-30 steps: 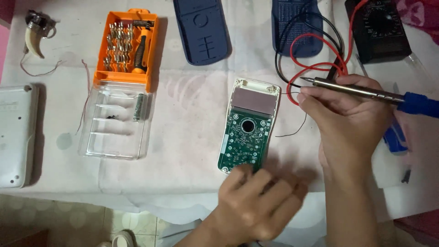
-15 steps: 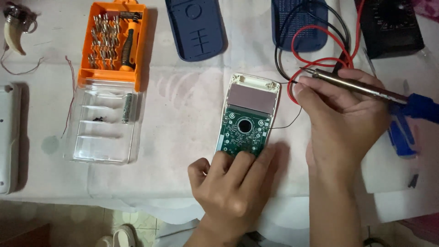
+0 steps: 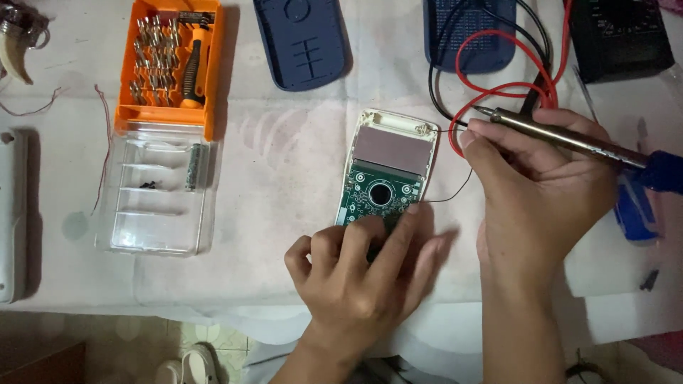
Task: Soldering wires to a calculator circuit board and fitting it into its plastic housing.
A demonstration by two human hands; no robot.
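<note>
An opened white device with a green circuit board [image 3: 383, 186] and a grey display panel lies face down on the white cloth [image 3: 284, 178]. My left hand [image 3: 363, 274] rests its fingers on the board's near end, covering it. My right hand [image 3: 541, 188] grips a soldering iron [image 3: 569, 139] with a metal shaft and blue handle, its tip just right of the device's top corner. A thin black wire [image 3: 455, 192] runs from the board toward my right hand.
An orange screwdriver bit set [image 3: 171, 64] with its clear lid [image 3: 156, 188] open sits at the left. Two dark blue covers [image 3: 302, 43] [image 3: 469, 35] lie at the back. Red and black test leads [image 3: 491, 78] run to a black meter [image 3: 619, 35]. A white device [image 3: 13, 213] is at the left edge.
My left hand has moved up from the table's near edge onto the lower end of the circuit board. My right hand with the soldering iron stays near the device's top right corner.
</note>
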